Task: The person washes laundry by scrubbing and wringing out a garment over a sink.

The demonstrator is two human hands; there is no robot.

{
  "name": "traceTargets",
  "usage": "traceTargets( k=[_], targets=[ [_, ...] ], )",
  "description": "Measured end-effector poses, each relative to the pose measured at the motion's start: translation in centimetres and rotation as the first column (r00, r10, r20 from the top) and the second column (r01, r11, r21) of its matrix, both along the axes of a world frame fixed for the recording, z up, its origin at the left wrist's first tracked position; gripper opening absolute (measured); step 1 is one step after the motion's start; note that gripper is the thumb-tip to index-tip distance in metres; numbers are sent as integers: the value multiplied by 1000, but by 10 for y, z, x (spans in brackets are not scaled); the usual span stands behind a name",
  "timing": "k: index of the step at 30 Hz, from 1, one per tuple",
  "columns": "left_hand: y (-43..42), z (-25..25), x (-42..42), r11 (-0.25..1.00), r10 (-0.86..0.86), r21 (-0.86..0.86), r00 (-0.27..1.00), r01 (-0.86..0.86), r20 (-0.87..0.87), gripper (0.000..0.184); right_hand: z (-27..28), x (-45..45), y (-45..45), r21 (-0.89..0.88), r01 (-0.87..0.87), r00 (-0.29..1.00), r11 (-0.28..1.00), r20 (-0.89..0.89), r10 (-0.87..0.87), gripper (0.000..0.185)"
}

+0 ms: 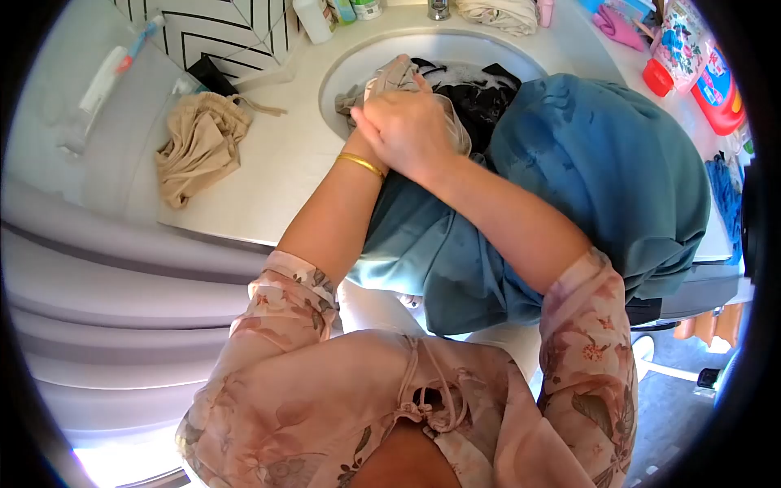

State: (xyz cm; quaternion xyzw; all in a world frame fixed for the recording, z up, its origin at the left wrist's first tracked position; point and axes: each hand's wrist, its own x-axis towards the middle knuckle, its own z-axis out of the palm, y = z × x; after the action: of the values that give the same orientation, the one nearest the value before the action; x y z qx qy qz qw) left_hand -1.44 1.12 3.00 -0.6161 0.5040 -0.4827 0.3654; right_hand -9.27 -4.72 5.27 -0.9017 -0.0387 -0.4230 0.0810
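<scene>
Over the near rim of the white sink [342,63], my right hand [407,130] lies across my left hand [373,134], fingers wrapped round a bunched beige cloth [396,76]. Most of my left hand is hidden under the right one, but it is closed on the same cloth. A gold bangle circles my left wrist. Black fabric [476,106] lies in sudsy water in the sink behind my hands. A large teal cloth [594,171] with wet patches drapes from the sink over the counter's front edge, under my right forearm.
A beige garment [203,146] lies on the counter [277,175] at the left, near a black tube [210,75]. Bottles [314,19], a faucet [439,10] and folded cloth [500,13] stand behind the sink. Detergent bottles [717,93] and a pink cloth [618,28] are at the right.
</scene>
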Motion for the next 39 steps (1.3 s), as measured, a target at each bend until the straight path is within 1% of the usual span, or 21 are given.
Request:
traceTargets(
  k=[1,2,3,4,7,8,11,13,15,18,20,22,25,26,27,30,32,33,35,37,39],
  targets=[
    [-5,-3,1,967,-2,196,764,-163,645,28,1,11,-13,122,97,995,988,13,-99,18],
    [-12,15,-14,819,-258,214,-9,-532,966,28,2,23,-31,237,188,980,953,13,-196,23],
    [-18,23,-24,681,-606,-104,-637,-725,476,28,1,29,-49,342,273,957,899,-4,-289,28],
    [-20,19,-24,749,-538,-83,-676,-658,503,28,8,24,-65,445,267,964,855,-120,-238,25],
    [-21,12,-12,715,-581,-55,-636,-697,507,28,-2,11,-36,340,85,973,937,175,-151,19],
    [-24,12,-12,713,-583,-50,-630,-700,514,27,-3,2,-13,87,21,985,996,167,-36,13],
    [-21,17,-20,701,-602,-21,-607,-713,519,24,-5,12,-18,-65,98,991,993,92,-92,21],
    [-20,15,-24,688,-613,-50,-617,-724,493,25,2,28,-65,443,271,962,855,-117,-245,34],
    [-26,11,-26,683,-617,-135,-666,-718,420,28,8,14,-59,539,308,947,784,-251,-200,31],
    [-25,18,-25,730,-557,-94,-669,-677,492,23,-59,60,-51,179,195,972,964,93,-214,28],
    [-24,18,-24,748,-540,-86,-679,-658,497,20,-28,42,-42,202,171,960,964,186,-209,25],
    [-22,16,-26,759,-526,-79,-680,-646,510,16,-12,47,-66,317,408,913,856,-163,-374,25],
    [-28,17,-34,677,-638,-96,-646,-730,419,21,-3,17,-57,455,223,974,862,-63,-219,26],
    [-27,18,-36,660,-656,-96,-635,-745,408,21,-3,11,-36,392,149,985,908,19,-170,24],
    [-26,19,-37,643,-674,-101,-624,-759,396,21,-9,9,-15,63,158,987,986,12,-159,19],
    [-13,24,-33,582,-735,-110,-580,-806,351,24,-10,19,-9,-17,75,982,997,173,-71,16],
    [-12,27,-24,679,-602,-59,-602,-731,524,26,6,24,-45,341,76,973,937,182,-145,27],
    [-14,26,-22,681,-575,-97,-611,-726,544,27,10,25,-61,420,175,963,890,113,-243,31],
    [-11,35,-27,681,-528,-165,-635,-713,564,29,12,27,-87,739,13,1000,674,-9,-10,41],
    [-4,45,-28,668,-484,-187,-610,-721,627,34,21,25,-99,919,-268,900,-290,346,264,40],
    [2,50,-25,637,-483,-186,-575,-748,660,37,27,19,-106,884,-189,869,-428,354,347,39]
  ],
)
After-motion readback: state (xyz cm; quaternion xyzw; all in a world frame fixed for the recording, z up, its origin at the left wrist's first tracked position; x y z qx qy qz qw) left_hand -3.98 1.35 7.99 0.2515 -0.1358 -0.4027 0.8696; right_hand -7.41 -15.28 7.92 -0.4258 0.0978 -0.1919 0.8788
